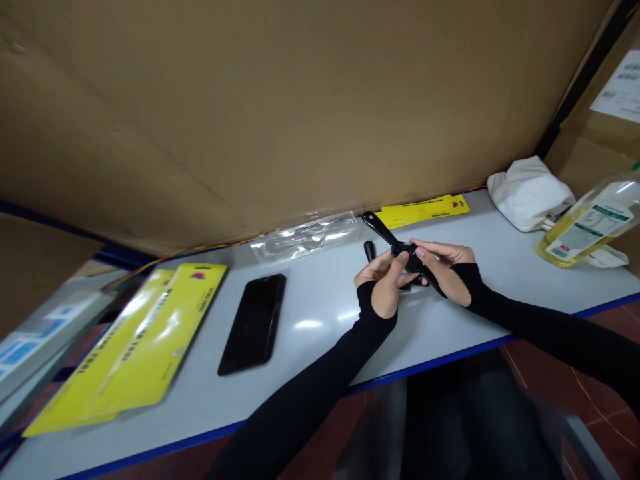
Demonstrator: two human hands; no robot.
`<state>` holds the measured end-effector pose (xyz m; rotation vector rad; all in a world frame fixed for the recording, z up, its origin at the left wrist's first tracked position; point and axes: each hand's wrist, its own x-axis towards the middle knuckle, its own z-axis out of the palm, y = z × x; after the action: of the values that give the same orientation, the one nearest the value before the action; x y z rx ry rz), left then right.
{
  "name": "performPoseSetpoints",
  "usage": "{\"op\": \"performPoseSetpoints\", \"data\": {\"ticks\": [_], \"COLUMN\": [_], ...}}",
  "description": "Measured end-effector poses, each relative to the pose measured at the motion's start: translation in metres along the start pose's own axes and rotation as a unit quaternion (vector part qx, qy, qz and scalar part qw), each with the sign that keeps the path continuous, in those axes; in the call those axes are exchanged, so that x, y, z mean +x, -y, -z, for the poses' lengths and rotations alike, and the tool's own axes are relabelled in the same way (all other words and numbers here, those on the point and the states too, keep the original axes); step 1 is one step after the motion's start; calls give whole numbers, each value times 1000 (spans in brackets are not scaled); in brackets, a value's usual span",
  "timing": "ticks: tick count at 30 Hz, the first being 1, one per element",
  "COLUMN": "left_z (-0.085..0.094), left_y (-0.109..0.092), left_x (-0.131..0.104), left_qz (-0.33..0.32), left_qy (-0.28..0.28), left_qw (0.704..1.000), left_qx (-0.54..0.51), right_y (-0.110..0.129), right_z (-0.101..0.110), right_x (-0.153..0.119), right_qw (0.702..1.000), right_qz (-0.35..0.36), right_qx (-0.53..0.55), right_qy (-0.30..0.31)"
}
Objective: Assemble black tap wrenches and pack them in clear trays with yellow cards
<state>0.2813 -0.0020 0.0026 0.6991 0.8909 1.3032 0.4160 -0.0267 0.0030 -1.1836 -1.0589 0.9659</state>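
A black spokeshave (381,230) is held at a slant above the table, one handle pointing up and to the left. My left hand (383,283) is closed on its middle, with the thumb pressed near the centre. My right hand (447,267) grips the other side, thumb and fingers around the body close to the lower handle. Beneath the hands lies another black handled tool (369,251), mostly hidden by my fingers. A clear plastic blister shell (307,239) rests behind them, against the cardboard wall.
A black phone (253,325) lies left of my hands. Yellow packaging cards (165,333) are further left, beside a blurred box (45,340). More yellow cards (425,211) lie at the back. A bottle of yellow liquid (585,223) and a white cloth (527,193) are at right.
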Motion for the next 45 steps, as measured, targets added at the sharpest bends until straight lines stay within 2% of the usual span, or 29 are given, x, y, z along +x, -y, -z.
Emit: {"op": "performPoseSetpoints", "data": {"ticks": [15, 22, 27, 29, 31, 34, 36, 38, 40, 43, 45], "left_z": [-4, -5, -5, -5, -3, 1, 5, 7, 9, 8, 8], "left_y": [-7, -6, -4, -7, -11, -16, -17, -17, -17, -18, -19], "left_x": [-2, 0, 4, 4, 5, 8, 10, 12, 14, 15, 15], "left_qz": [-3, -1, -6, -7, -2, 7, 10, 15, 15, 17, 18], "left_qy": [-5, -27, -62, -70, -67, -66, -67, -63, -59, -62, -68], "left_qw": [1000, 999, 997, 997, 996, 996, 996, 996, 996, 996, 996], "left_qx": [14, 34, 34, 45, 53, 54, 53, 56, 59, 58, 57], "right_y": [4, 2, 5, 6, 5, 0, -4, -8, -11, -15, -16], "right_z": [0, 2, 5, 12, 24, 53, 78, 102, 122, 142, 149], "right_x": [0, 2, 7, 14, 26, 51, 68, 82, 90, 94, 95], "right_qw": [1000, 1000, 994, 989, 983, 961, 939, 923, 907, 877, 860], "right_qz": [-1, -10, 80, 101, 116, 154, 166, 144, 109, 70, 59], "right_qx": [-20, -13, -69, -102, -140, -221, -290, -356, -403, -434, -434], "right_qy": [7, 26, 35, 37, 14, -60, -79, -32, 52, 192, 260]}}
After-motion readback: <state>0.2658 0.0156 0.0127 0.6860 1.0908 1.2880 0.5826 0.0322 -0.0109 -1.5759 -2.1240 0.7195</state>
